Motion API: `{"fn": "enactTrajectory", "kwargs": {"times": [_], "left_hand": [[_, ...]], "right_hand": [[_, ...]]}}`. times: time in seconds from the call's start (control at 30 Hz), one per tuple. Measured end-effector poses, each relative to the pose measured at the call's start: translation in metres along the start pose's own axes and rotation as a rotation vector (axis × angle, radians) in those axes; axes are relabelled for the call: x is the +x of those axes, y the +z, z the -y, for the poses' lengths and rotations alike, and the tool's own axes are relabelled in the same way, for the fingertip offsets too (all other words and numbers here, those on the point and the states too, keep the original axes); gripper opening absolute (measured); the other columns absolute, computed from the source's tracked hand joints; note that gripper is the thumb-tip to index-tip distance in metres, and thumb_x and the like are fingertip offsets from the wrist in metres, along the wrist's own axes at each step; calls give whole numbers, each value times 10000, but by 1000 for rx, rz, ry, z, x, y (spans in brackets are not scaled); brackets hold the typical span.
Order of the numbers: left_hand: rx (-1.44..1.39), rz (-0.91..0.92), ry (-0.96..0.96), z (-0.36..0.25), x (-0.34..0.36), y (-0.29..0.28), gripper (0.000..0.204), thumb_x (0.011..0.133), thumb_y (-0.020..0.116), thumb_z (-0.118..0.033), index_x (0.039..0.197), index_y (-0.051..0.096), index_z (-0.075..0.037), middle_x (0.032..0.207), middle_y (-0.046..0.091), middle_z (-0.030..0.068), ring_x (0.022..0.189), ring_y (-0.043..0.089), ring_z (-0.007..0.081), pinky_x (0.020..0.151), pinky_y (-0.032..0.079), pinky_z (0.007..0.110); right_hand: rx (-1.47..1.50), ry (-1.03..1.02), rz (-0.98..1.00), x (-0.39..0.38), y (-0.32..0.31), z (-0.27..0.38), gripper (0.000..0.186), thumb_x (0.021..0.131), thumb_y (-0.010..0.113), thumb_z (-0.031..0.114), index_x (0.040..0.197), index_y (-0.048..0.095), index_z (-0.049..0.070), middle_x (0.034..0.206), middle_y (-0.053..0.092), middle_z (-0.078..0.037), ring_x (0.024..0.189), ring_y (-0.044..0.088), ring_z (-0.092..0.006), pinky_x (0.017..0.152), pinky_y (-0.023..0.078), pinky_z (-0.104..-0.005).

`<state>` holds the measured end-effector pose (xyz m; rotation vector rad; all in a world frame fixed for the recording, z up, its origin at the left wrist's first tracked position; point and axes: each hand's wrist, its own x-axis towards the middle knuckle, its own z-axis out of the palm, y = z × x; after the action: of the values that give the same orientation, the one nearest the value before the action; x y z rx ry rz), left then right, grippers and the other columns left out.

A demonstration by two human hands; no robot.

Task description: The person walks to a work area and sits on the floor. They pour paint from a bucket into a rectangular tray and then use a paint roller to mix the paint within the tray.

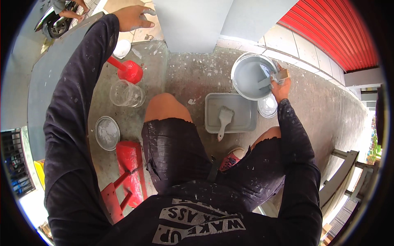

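My left hand (133, 18) is stretched out at the upper left over a tiled ledge, fingers apart and smeared with grey, holding nothing. At the right, my right hand (281, 88) is closed around a flat, paint-smeared stick (264, 83) over a bucket (233, 78) of grey paint. The stick's lower end reaches to the paint; its exact kind is unclear. Just left of and below the bucket sits a paint tray (247, 119). A paintbrush (225, 118) coated in grey lies in it, handle toward me and over the near rim.
A grey pillar (186, 24) rises ahead. On the left floor are a red object (130, 73), a clear plastic tub (125, 93), a round lid (108, 133) and a red metal piece (130, 172). A clear lid (267, 106) lies by the bucket. A red shutter (332, 30) stands far right.
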<state>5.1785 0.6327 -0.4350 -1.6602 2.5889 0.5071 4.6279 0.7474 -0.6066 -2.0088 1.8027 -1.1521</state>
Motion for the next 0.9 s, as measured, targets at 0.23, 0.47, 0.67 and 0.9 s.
{"fn": "enactTrajectory", "kwargs": {"times": [0.23,0.47,0.67,0.9], "left_hand": [[-88,-42,2,5,-4,-3,552,846,693,-369,1265,578,-28,1015,678,219,959,654,316,876,488,370],[-128,9,-77,-3,-7,-10,586,849,681,-382,1300,556,-29,1076,666,229,1018,635,333,927,471,377],[-147,53,-157,-18,-18,-16,592,856,679,-399,1327,544,-66,1119,656,209,1050,627,324,943,467,374],[-156,94,-168,-30,-10,-20,620,872,689,-373,1381,487,-81,1138,646,173,1014,631,279,920,486,365]], "right_hand": [[381,276,-243,15,76,-16,535,788,701,53,1299,543,25,1063,668,-165,951,653,-245,860,486,-340],[485,539,-282,-8,108,-24,636,833,690,31,1397,395,24,1277,560,-188,1142,561,-250,965,425,-337],[526,770,-79,-19,91,-33,652,862,720,182,1399,391,14,1246,592,-180,1113,588,-257,947,454,-349],[100,435,171,24,75,-82,637,842,730,344,1327,507,-4,1125,662,-164,1024,636,-232,880,495,-330]]}}
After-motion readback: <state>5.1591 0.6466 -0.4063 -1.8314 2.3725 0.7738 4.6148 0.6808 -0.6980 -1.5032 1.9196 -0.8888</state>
